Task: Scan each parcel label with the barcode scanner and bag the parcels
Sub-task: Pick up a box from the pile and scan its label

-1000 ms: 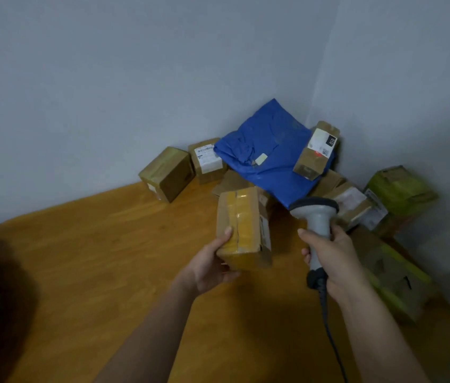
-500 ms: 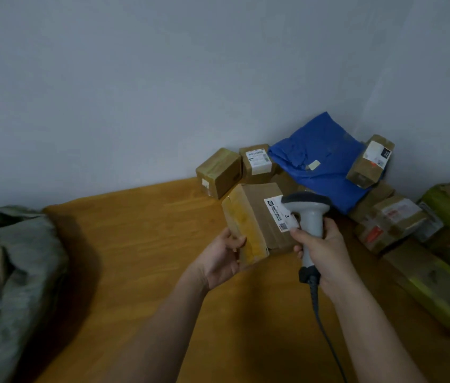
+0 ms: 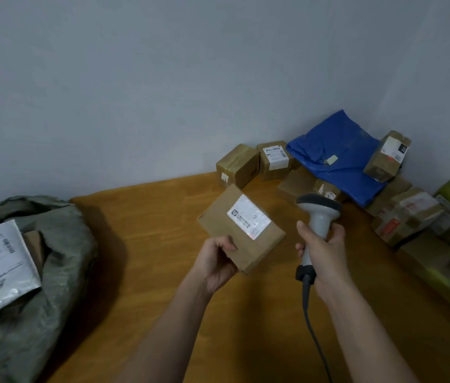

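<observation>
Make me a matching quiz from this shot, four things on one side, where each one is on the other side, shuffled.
Things:
1. barcode scanner
2. labelled cardboard box
3. grey sack
4. blue plastic mailer

Places:
A. propped in the wall corner among parcels
B. gripped in the left hand
C. far left, open, a white-labelled parcel inside
D. gripped in the right hand

Pairs: 1-D, 2-B, 3-C, 4-A

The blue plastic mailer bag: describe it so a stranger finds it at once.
Look to the far right corner of the orange wooden floor, where parcels pile against the grey wall. The blue plastic mailer bag leans there, soft and crinkled, the only blue item among brown cardboard boxes.
</observation>
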Motion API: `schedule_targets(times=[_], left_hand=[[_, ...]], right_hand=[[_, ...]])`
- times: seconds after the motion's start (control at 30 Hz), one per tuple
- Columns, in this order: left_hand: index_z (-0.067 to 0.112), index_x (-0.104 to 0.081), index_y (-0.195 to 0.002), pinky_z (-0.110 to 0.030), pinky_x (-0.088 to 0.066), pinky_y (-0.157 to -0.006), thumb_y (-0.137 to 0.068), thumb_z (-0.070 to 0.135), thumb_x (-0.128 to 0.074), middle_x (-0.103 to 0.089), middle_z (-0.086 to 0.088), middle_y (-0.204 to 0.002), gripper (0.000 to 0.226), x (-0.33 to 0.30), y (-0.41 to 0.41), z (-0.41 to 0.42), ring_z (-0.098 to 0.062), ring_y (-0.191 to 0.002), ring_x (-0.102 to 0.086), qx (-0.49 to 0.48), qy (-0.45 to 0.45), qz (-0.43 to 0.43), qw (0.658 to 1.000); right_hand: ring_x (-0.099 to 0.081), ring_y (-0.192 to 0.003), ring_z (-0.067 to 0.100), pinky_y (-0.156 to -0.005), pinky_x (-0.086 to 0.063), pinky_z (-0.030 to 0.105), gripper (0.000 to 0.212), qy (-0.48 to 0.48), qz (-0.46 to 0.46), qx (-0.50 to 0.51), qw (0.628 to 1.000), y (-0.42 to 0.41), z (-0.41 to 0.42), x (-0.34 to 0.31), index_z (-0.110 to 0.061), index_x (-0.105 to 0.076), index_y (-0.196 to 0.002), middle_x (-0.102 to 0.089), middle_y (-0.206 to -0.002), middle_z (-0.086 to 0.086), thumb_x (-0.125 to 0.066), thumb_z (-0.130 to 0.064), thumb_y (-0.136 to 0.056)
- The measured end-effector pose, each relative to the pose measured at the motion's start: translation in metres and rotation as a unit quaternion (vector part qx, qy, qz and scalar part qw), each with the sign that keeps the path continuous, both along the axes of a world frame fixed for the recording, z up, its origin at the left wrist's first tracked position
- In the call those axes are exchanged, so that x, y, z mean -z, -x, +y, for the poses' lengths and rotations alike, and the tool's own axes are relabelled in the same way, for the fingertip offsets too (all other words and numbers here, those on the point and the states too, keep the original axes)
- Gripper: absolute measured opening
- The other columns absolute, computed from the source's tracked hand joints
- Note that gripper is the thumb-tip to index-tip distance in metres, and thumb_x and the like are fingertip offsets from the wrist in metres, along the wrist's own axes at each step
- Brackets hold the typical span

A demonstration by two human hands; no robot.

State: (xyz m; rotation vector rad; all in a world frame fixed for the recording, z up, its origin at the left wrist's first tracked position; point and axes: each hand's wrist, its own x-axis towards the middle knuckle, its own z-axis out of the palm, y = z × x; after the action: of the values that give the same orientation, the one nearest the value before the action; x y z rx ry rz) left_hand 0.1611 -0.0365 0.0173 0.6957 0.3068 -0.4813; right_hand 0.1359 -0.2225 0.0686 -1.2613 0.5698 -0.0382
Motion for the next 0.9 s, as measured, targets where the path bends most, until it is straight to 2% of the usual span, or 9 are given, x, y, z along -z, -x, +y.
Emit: schedule_targets(times=[0.1, 0.23, 0.37, 0.5, 0.63, 0.7, 0.8, 0.87, 0.9], left_hand=[[0.006, -0.056, -0.117, -0.043, -0.059, -0.075, -0.058, -0.022, -0.029, -0.067, -0.017, -0.105, 0.071, -0.012, 0.005, -0.007, -0.031, -0.097, -0.066, -0.026, 0.033, -0.01, 0.999], [0.006, -0.056, -0.122, -0.04, -0.053, -0.086, -0.061, -0.03, -0.014, -0.066, -0.02, -0.113, 0.082, -0.021, 0.005, -0.018, -0.035, -0.111, -0.061, -0.04, 0.014, -0.005, 0.999], [0.013, -0.042, -0.139, -0.053, -0.055, -0.087, -0.065, -0.029, -0.013, -0.059, -0.02, -0.129, 0.089, -0.029, 0.002, -0.027, -0.036, -0.117, -0.059, -0.08, -0.058, -0.037, 0.994], [0.004, -0.048, -0.133, -0.058, -0.051, -0.09, -0.078, -0.003, -0.038, -0.063, -0.016, -0.123, 0.056, -0.041, 0.006, -0.036, -0.034, -0.114, -0.06, -0.104, -0.047, -0.076, 0.991], [0.037, -0.043, -0.14, -0.065, -0.049, -0.085, -0.084, 0.06, -0.06, -0.054, -0.006, -0.138, 0.063, -0.051, 0.007, -0.039, -0.034, -0.126, -0.049, -0.113, -0.09, -0.107, 0.984], [0.047, -0.036, -0.138, -0.064, -0.05, -0.086, -0.091, 0.046, -0.06, -0.054, -0.004, -0.133, 0.052, -0.049, 0.005, -0.039, -0.031, -0.124, -0.05, -0.148, -0.128, -0.105, 0.975], [0.029, -0.05, -0.13, -0.054, -0.049, -0.096, -0.096, 0.016, -0.051, -0.054, -0.009, -0.128, 0.036, -0.044, 0.006, -0.043, -0.032, -0.118, -0.051, -0.171, -0.184, -0.083, 0.964], [0.017, -0.06, -0.111, -0.051, -0.044, -0.099, -0.095, 0.024, -0.05, -0.053, -0.012, -0.124, 0.021, -0.04, 0.011, -0.046, -0.032, -0.113, -0.052, -0.175, -0.213, -0.068, 0.959], [0.014, -0.059, -0.111, -0.051, -0.043, -0.101, -0.093, 0.036, -0.052, -0.053, -0.012, -0.121, 0.029, -0.038, 0.013, -0.048, -0.032, -0.112, -0.052, -0.176, -0.219, -0.053, 0.958]], right_hand=[[-0.057, -0.067, 0.013, -0.058, -0.049, 0.026, 0.054, -0.025, 0.016, -0.047, 0.998, -0.001, -0.001, -0.007, -0.029, -0.043, -0.132, -0.062, -0.102, 0.006, -0.072, -0.032, -0.087], [-0.06, -0.076, 0.018, -0.061, -0.048, 0.03, 0.055, -0.058, 0.01, -0.079, 0.995, 0.0, -0.001, -0.016, -0.031, -0.04, -0.129, -0.064, -0.105, 0.008, -0.072, -0.034, -0.085], [-0.061, -0.081, 0.018, -0.061, -0.047, 0.03, 0.068, -0.041, -0.017, -0.083, 0.996, -0.005, -0.014, -0.021, -0.029, -0.035, -0.139, -0.064, -0.11, 0.008, -0.075, -0.024, -0.084], [-0.062, -0.084, 0.018, -0.063, -0.047, 0.029, 0.065, -0.015, -0.039, -0.098, 0.994, -0.009, -0.026, -0.023, -0.03, -0.035, -0.136, -0.063, -0.11, 0.008, -0.074, -0.021, -0.085], [-0.059, -0.074, 0.015, -0.065, -0.05, 0.028, 0.061, 0.006, -0.053, -0.113, 0.992, -0.016, -0.039, -0.019, -0.028, -0.039, -0.129, -0.062, -0.104, 0.01, -0.075, -0.013, -0.083], [-0.059, -0.072, 0.015, -0.064, -0.051, 0.028, 0.063, 0.024, -0.056, -0.12, 0.991, -0.019, -0.043, -0.014, -0.027, -0.038, -0.129, -0.061, -0.102, 0.01, -0.076, -0.01, -0.082], [-0.059, -0.072, 0.014, -0.064, -0.05, 0.027, 0.065, 0.061, -0.056, -0.13, 0.988, -0.021, -0.049, -0.006, -0.026, -0.037, -0.128, -0.06, -0.101, 0.008, -0.077, -0.004, -0.081], [-0.06, -0.074, 0.015, -0.065, -0.049, 0.027, 0.065, 0.077, -0.05, -0.139, 0.986, -0.022, -0.052, 0.002, -0.028, -0.036, -0.123, -0.06, -0.102, 0.007, -0.076, 0.0, -0.08], [-0.06, -0.076, 0.015, -0.065, -0.049, 0.027, 0.067, 0.083, -0.044, -0.146, 0.985, -0.022, -0.054, 0.007, -0.028, -0.036, -0.123, -0.06, -0.104, 0.008, -0.076, 0.001, -0.079]])
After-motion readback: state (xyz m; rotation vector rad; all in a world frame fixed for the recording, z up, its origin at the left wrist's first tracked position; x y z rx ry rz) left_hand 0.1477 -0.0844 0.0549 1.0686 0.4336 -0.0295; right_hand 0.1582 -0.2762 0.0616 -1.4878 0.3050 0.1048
